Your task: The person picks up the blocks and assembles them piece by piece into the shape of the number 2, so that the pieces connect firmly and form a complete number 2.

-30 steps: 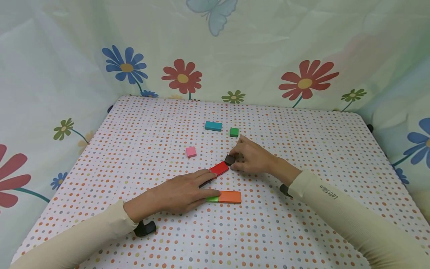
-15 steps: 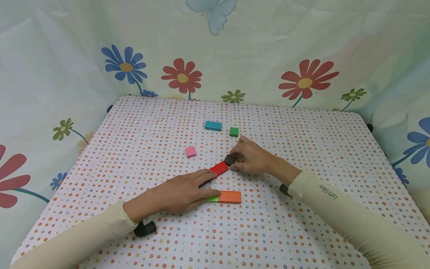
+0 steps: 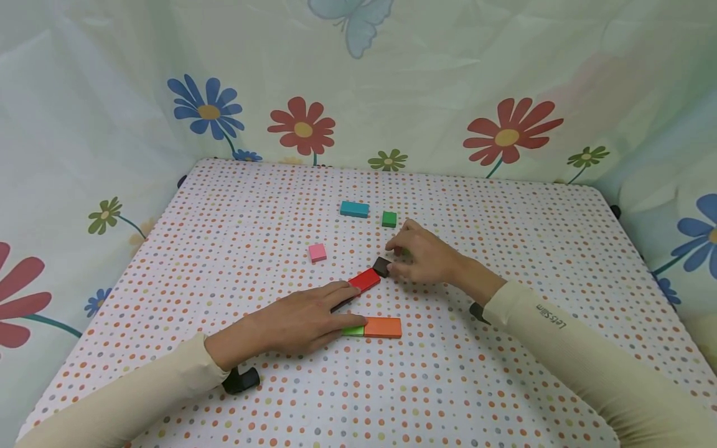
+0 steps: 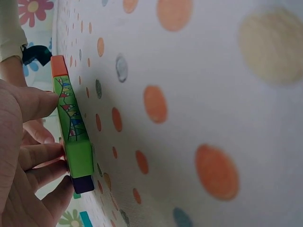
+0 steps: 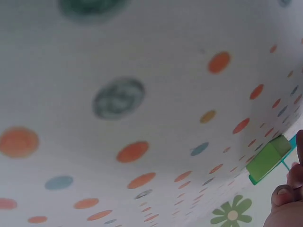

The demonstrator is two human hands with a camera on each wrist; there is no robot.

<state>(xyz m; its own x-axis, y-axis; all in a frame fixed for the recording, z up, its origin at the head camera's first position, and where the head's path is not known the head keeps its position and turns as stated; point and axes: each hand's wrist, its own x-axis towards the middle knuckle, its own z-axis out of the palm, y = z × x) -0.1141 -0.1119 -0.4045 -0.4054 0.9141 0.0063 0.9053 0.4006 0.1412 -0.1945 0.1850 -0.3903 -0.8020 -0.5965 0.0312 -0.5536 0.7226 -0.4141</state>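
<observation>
My left hand point(image 3: 305, 318) lies over a V-shaped arrangement of blocks, fingers fairly straight. Its thumb rests on a light green block point(image 4: 71, 111) with bunting printed on its side, which meets an orange block point(image 3: 383, 328). The index finger touches a red block point(image 3: 365, 280); a dark block point(image 4: 83, 184) shows by the fingertips and is mostly covered in the head view. A black cube point(image 3: 381, 267) sits at the red block's far end. Just right of it, my right hand point(image 3: 428, 254) has loosely bent, parted fingers, the thumb tip right by the cube. A light green block point(image 5: 269, 160) stands near those fingers.
Beyond the hands lie a teal block point(image 3: 355, 209) and a small green block point(image 3: 389, 219). A pink cube point(image 3: 317, 252) is left of the black cube. The dotted tabletop point(image 3: 482, 386) meets a flowered curtain point(image 3: 426, 87) at the back and sides.
My right hand has drawn slightly right and away from the black cube, its fingers parting, and light green shows between them. The black cube stays beside the red block. My left hand holds still.
</observation>
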